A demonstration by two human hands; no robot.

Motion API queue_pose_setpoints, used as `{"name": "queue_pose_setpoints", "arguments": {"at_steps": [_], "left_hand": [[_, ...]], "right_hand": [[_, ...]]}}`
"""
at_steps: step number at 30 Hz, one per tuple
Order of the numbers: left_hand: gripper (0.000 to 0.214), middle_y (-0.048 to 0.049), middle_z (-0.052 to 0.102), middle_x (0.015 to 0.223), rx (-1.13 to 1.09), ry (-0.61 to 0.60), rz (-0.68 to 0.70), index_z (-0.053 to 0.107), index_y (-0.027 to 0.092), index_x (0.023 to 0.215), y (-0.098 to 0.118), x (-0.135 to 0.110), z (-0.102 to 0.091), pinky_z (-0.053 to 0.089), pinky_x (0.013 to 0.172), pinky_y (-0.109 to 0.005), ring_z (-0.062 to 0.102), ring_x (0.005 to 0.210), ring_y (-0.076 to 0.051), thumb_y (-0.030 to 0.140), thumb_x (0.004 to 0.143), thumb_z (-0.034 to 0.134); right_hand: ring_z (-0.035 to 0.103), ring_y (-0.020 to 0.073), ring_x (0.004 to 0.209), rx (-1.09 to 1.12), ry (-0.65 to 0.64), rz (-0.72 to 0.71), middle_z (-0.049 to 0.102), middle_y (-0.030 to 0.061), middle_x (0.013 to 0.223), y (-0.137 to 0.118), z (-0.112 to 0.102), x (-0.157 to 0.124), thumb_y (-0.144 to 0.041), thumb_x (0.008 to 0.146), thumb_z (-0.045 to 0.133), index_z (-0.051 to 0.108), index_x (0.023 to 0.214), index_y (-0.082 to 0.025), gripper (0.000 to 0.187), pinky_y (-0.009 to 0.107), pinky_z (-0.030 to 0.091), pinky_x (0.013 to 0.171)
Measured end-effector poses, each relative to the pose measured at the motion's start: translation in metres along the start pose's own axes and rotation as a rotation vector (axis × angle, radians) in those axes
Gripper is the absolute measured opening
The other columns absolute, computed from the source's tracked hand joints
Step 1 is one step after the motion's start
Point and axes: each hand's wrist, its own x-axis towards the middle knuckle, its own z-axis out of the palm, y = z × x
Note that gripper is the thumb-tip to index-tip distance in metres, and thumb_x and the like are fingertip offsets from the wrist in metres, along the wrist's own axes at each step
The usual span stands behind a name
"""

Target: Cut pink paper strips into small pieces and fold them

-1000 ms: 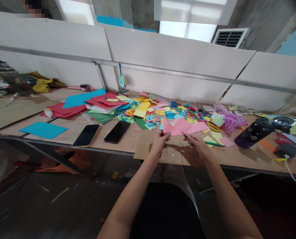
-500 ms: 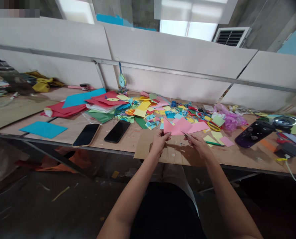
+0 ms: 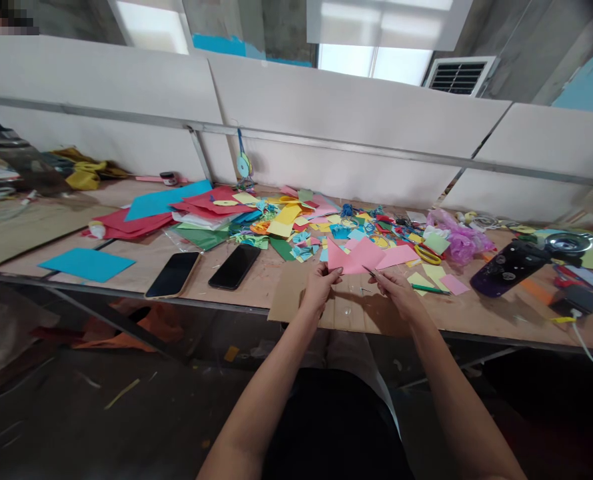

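My left hand [image 3: 321, 283] pinches the lower left corner of a pink sheet of paper [image 3: 354, 257] between thumb and fingers. The sheet is held up above a piece of brown cardboard [image 3: 289, 297] and has a V-shaped notch along its top. My right hand [image 3: 394, 287] is closed on small dark scissors [image 3: 371, 272], whose pointed tips meet the lower right edge of the pink sheet. Fingers hide the scissors' handles. Right of that hand lie a green pencil-like stick [image 3: 429, 289] and yellow and pink paper pieces [image 3: 455, 285]. Yellow-handled scissors [image 3: 427, 254] rest behind it.
Two phones [image 3: 172, 275] [image 3: 234, 267] lie to the left, with a blue sheet [image 3: 86, 264] beyond. Colourful paper scraps [image 3: 304, 243] and red sheets [image 3: 216, 198] crowd the back. A dark bottle [image 3: 509, 268] and a black charger [image 3: 574, 301] are on the right.
The view has shifted very slightly. Both hands hold almost the same pose, and the pink sheet has tilted a little, its top edge slightly lower.
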Motion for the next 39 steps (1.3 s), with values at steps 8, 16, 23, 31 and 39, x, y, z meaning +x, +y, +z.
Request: {"name": "queue_pose_setpoints", "arguments": {"at_steps": [8,16,23,31,39], "left_hand": [[0.041,-0.0018,0.064,0.074,0.06,-0.06,0.022,0.071,0.016,0.079,0.0003,-0.0015,0.0005,0.045,0.062,-0.025,0.053,0.063,-0.011,0.042,0.053,0.089],[0.038,-0.0021,0.065,0.073,0.067,-0.06,0.028,0.071,0.017,0.076,-0.0026,-0.0015,0.0002,0.045,0.061,-0.024,0.053,0.062,-0.011,0.041,0.053,0.089],[0.039,-0.0019,0.065,0.073,0.058,-0.055,0.012,0.072,0.017,0.074,0.0003,-0.0035,0.0027,0.045,0.06,-0.023,0.053,0.062,-0.01,0.041,0.05,0.09],[0.038,-0.0006,0.063,0.07,0.087,-0.064,0.026,0.069,0.017,0.071,0.001,-0.0044,0.0023,0.045,0.06,-0.024,0.053,0.062,-0.011,0.043,0.052,0.089],[0.04,0.0002,0.06,0.067,0.107,-0.114,0.019,0.067,0.016,0.07,-0.0015,-0.0038,0.0011,0.044,0.06,-0.023,0.051,0.062,-0.011,0.044,0.052,0.089]], "right_hand": [[0.045,0.0158,0.061,-0.021,0.013,-0.026,0.044,-0.0018,0.059,-0.0038,0.0019,-0.0012,-0.066,0.082,0.062,0.071,0.078,-0.019,0.048,0.029,0.032,0.058],[0.061,0.0247,0.082,0.004,0.02,-0.056,0.045,0.0008,0.058,-0.003,0.0061,0.0001,-0.07,0.078,0.063,0.05,0.055,-0.022,0.055,0.03,0.034,0.062],[0.047,0.0154,0.06,-0.004,0.052,-0.05,0.05,-0.0004,0.06,-0.0012,0.0076,-0.0014,-0.064,0.081,0.062,0.056,0.06,-0.02,0.049,0.03,0.032,0.058],[0.058,0.0212,0.074,-0.013,0.049,-0.063,0.042,-0.0005,0.057,-0.0016,0.0093,-0.0011,-0.07,0.078,0.062,0.054,0.056,-0.021,0.054,0.028,0.031,0.058],[0.037,0.013,0.054,-0.069,0.085,-0.041,0.043,-0.0019,0.054,0.0035,0.0091,0.0004,-0.069,0.081,0.06,0.052,0.055,-0.021,0.056,0.029,0.026,0.053]]}}
